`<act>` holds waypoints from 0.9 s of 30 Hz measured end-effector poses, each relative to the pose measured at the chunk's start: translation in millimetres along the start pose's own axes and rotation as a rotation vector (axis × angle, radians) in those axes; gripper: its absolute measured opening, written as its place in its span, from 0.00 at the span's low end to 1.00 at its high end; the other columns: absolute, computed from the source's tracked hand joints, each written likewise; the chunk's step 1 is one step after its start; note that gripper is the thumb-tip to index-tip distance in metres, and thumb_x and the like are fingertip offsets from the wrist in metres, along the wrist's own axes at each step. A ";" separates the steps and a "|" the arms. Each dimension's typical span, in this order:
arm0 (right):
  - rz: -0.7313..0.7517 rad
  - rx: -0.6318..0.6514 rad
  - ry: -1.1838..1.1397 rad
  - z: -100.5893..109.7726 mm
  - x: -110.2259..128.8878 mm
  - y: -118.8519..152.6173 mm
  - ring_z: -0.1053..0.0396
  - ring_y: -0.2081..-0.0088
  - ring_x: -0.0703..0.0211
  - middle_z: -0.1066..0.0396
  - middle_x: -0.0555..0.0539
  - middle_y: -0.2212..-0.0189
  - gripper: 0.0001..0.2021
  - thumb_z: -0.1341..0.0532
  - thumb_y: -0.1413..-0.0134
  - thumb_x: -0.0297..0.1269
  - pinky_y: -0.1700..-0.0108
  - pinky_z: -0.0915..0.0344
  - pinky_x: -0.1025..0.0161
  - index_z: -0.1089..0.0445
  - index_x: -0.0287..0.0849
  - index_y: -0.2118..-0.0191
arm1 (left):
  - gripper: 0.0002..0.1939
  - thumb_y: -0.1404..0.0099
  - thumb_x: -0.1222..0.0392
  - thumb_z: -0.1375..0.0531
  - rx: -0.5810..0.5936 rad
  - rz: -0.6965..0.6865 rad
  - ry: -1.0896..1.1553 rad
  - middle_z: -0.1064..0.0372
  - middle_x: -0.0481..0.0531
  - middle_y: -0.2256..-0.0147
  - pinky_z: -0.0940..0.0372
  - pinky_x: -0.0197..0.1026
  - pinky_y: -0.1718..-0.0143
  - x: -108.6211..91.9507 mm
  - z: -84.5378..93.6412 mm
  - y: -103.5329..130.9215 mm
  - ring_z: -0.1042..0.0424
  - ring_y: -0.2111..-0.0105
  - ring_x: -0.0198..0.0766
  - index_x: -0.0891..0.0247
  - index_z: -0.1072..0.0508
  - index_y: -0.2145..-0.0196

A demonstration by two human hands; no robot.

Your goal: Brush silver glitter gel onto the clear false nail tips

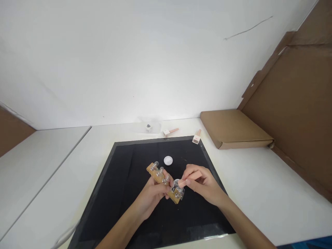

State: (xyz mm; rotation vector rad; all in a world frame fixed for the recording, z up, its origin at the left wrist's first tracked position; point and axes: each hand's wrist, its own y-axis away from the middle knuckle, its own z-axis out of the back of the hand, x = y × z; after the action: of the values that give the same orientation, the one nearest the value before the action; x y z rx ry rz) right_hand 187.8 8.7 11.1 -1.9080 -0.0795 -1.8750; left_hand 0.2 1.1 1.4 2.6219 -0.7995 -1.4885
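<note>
Spanning the full width, one white worktop, with a pale cable at its near left. Laid on it, one black mat with a grey border.

Left hand: thumb and fingers closed on one wooden strip. The strip is held above the mat, slanting down from far left to near right, and carries a row of clear pieces with metal fittings.

At the back, beyond the mat, one small white item with a dark top; to its right, one white block with a pink stem, the stem pointing right.

On the mat, beyond the strip, one small round white dish.

Right hand: thumb and fingers pinching one pink handle, its lower end at the near right part of the strip; whether they touch cannot be told. A small white round piece shows there, partly hidden.

At the mat's far right corner, a second white block with pink stem. Further right, one flat cardboard box, closed, beside an upright cardboard panel.
</note>
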 end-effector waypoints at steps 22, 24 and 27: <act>-0.006 0.024 -0.077 -0.7 -0.4 0.9 0.42 0.78 0.66 0.38 0.51 0.78 0.11 0.36 0.47 0.44 0.78 0.46 0.68 0.28 0.41 0.70 | 0.09 0.53 0.72 0.38 0.013 0.054 0.144 0.38 0.45 0.75 0.46 0.34 0.76 -1.3 2.1 -1.0 0.40 0.75 0.30 0.64 0.35 0.74; -0.027 0.041 -0.058 -0.7 -1.0 0.8 0.40 0.77 0.65 0.37 0.51 0.76 0.09 0.37 0.47 0.43 0.76 0.45 0.67 0.28 0.41 0.70 | 0.09 0.53 0.72 0.39 0.036 0.052 0.154 0.39 0.45 0.75 0.46 0.33 0.77 -1.1 2.1 -1.1 0.40 0.76 0.30 0.64 0.34 0.74; -0.046 0.045 -0.067 -0.2 -1.7 0.6 0.37 0.74 0.64 0.35 0.51 0.75 0.08 0.37 0.45 0.40 0.74 0.42 0.68 0.28 0.42 0.69 | 0.09 0.53 0.72 0.39 0.051 0.058 0.164 0.39 0.45 0.76 0.47 0.33 0.78 -0.5 2.8 -0.8 0.41 0.77 0.29 0.64 0.34 0.74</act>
State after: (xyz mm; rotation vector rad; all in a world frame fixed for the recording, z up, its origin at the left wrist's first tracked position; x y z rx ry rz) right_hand 187.7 8.6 9.3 -1.9539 -0.1865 -1.8232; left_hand -1.9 2.6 0.1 2.6880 -0.8998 -1.2354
